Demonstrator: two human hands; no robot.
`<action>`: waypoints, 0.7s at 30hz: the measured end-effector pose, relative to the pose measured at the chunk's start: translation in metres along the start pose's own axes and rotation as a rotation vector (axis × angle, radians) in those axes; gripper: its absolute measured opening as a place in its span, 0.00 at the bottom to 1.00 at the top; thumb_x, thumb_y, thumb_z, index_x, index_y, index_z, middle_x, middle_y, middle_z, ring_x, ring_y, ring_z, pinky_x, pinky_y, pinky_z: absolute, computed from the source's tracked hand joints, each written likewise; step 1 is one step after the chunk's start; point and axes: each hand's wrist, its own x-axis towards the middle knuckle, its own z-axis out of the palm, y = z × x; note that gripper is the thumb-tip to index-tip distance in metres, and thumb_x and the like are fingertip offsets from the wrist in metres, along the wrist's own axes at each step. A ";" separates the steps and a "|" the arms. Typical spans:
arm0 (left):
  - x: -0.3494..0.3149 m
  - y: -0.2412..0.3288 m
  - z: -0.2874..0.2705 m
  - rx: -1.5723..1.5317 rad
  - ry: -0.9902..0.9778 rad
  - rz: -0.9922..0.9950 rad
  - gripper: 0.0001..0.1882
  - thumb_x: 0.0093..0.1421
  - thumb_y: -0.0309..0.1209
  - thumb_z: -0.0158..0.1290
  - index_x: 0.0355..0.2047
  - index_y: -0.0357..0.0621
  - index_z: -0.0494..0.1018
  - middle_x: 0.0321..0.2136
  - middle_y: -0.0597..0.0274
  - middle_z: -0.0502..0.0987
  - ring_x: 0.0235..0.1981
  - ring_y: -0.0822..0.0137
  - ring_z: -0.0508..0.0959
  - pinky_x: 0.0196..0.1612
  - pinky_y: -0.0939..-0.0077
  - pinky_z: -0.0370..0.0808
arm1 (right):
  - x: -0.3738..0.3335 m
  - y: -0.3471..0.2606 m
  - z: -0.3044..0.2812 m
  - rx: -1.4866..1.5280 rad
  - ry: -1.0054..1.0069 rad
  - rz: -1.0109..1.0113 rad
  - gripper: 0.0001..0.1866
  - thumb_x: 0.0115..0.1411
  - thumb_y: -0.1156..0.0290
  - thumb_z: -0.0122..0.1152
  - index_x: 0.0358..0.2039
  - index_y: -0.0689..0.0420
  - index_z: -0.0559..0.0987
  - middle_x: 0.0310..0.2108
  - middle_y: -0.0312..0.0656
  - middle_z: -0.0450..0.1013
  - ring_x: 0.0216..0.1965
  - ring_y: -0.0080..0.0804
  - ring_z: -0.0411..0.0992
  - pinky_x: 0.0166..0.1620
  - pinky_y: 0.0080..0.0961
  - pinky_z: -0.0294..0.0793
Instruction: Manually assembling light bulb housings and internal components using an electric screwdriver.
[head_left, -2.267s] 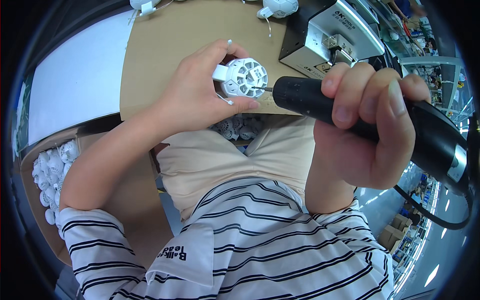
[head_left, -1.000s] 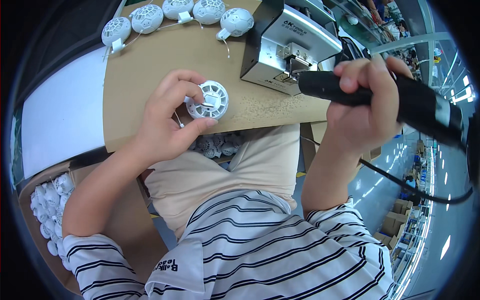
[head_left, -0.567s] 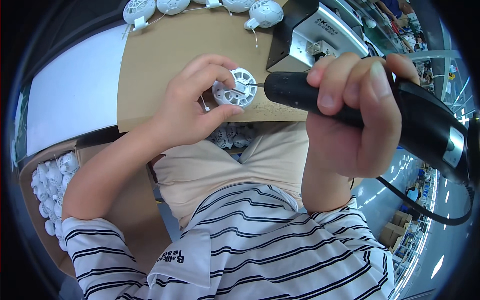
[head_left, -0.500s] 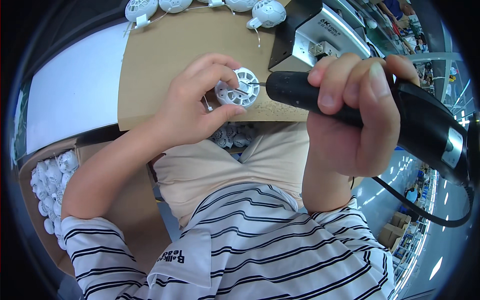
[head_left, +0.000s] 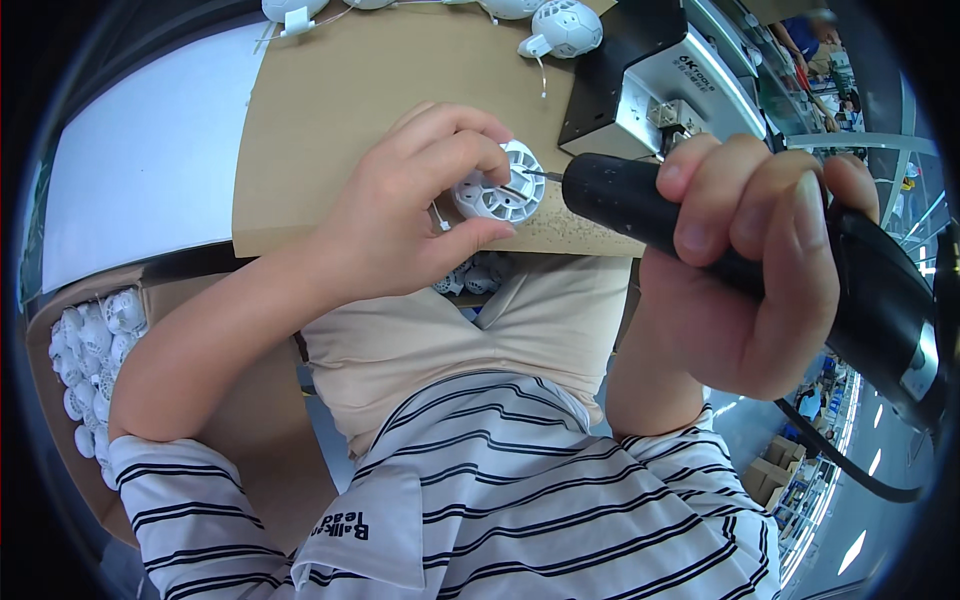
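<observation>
A round white plastic housing [head_left: 527, 205] with a ring of openings lies near the front edge of the brown work surface. My left hand [head_left: 430, 190] grips it from the left, fingers over its top and thumb at its near side. A short thin cable with a white connector [head_left: 444, 224] hangs out beside that hand. Wrapped in my right hand [head_left: 750, 250] is a black electric screwdriver [head_left: 615, 200], held nearly level. Its thin bit [head_left: 552, 176] points left and reaches the housing's right side; whether it sits in a screw is too small to tell.
Finished-looking white balls with cables [head_left: 567, 28] line the far edge. A black and silver screw feeder [head_left: 655, 95] stands at the far right. Small dark specks litter the cardboard-coloured surface [head_left: 340, 90]. At left, a cardboard box [head_left: 215, 400] holds many white parts [head_left: 90, 350]. A black cord [head_left: 850, 460] trails from the screwdriver.
The view has shifted slightly, so the surface, housing and both hands appear farther right. My left hand still grips the housing, and the screwdriver's bit still reaches its right side.
</observation>
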 end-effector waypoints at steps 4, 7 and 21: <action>-0.001 0.000 0.002 -0.069 0.022 -0.064 0.18 0.48 0.18 0.64 0.38 0.42 0.72 0.49 0.56 0.73 0.33 0.70 0.72 0.31 0.81 0.71 | 0.002 0.008 -0.005 0.054 -0.076 -0.021 0.19 0.62 0.76 0.43 0.53 0.58 0.72 0.24 0.36 0.65 0.22 0.26 0.65 0.37 0.32 0.72; -0.001 0.003 0.003 -0.047 0.035 -0.068 0.17 0.47 0.18 0.64 0.37 0.43 0.72 0.47 0.59 0.74 0.35 0.68 0.71 0.34 0.78 0.71 | 0.003 -0.002 -0.004 -0.021 -0.046 0.080 0.20 0.62 0.76 0.42 0.54 0.57 0.72 0.24 0.36 0.65 0.22 0.26 0.65 0.36 0.33 0.72; -0.011 0.011 0.005 0.132 -0.200 0.348 0.18 0.48 0.25 0.65 0.39 0.40 0.73 0.45 0.52 0.76 0.39 0.58 0.76 0.40 0.70 0.75 | -0.007 -0.053 -0.064 0.349 -0.112 -0.027 0.19 0.58 0.73 0.49 0.50 0.55 0.73 0.24 0.31 0.68 0.23 0.22 0.67 0.40 0.29 0.67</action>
